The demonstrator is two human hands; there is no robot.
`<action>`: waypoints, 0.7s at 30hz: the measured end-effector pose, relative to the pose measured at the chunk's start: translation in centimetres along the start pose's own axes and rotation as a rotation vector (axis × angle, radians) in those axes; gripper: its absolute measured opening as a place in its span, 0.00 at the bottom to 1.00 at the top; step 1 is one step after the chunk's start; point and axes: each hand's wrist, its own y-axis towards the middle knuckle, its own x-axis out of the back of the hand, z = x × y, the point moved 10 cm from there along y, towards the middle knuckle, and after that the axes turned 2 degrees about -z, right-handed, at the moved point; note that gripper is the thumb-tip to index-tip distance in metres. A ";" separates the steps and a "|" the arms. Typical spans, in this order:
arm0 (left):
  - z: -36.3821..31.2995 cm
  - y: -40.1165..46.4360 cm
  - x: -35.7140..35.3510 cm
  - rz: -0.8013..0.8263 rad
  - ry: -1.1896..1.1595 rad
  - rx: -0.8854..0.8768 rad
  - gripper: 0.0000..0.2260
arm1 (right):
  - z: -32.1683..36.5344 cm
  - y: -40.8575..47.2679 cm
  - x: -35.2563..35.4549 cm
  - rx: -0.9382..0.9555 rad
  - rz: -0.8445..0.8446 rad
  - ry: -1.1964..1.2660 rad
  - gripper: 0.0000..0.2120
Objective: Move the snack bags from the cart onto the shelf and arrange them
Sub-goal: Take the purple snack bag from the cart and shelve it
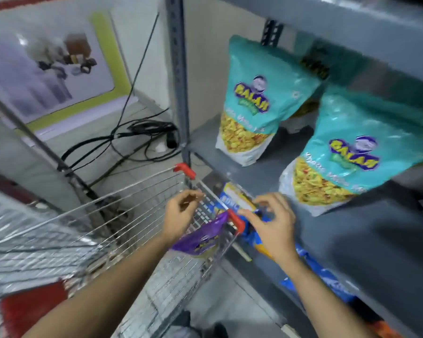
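Both hands empty, fingers loosely curled: left hand [181, 211] hovering over the cart [132, 191], right hand [271, 223] nearing the blue bag [232, 198]. Reaching for the purple bag [200, 237] next; grip its top edge, stand it beside the teal bags [252, 101].

A shop is shown: branded snack bags [252, 103] are stocked on grey metal shelving [232, 167] beside a wire cart [122, 215].

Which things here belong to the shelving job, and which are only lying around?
Job:
- wire cart
- purple snack bag in the cart
- two teal snack bags on the grey shelf
- left hand and right hand, both empty

Lying about:
- black cables on the floor
- poster on the wall
- blue packets on the lower shelf
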 end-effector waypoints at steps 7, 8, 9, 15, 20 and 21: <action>12.8 -3.9 3.0 0.241 0.142 0.295 0.34 | -5.6 -4.6 -21.2 0.270 1.216 -0.618 0.48; 15.0 -4.6 2.4 0.310 0.150 0.357 0.37 | -6.1 -5.4 -22.4 0.308 1.308 -0.707 0.47; 17.2 -5.2 2.0 0.359 0.173 0.396 0.39 | -6.5 -6.0 -23.5 0.331 1.371 -0.770 0.45; 24.6 -7.6 -1.1 0.398 0.121 0.553 0.22 | -8.7 -6.4 -27.7 0.347 1.418 -0.782 0.19; 24.7 -4.9 -0.1 0.020 -0.128 0.460 0.16 | -9.4 -4.7 -29.5 0.176 1.435 -0.624 0.18; 24.6 -4.5 -0.1 -0.002 -0.166 0.463 0.13 | -9.4 -4.2 -29.7 0.125 1.426 -0.581 0.17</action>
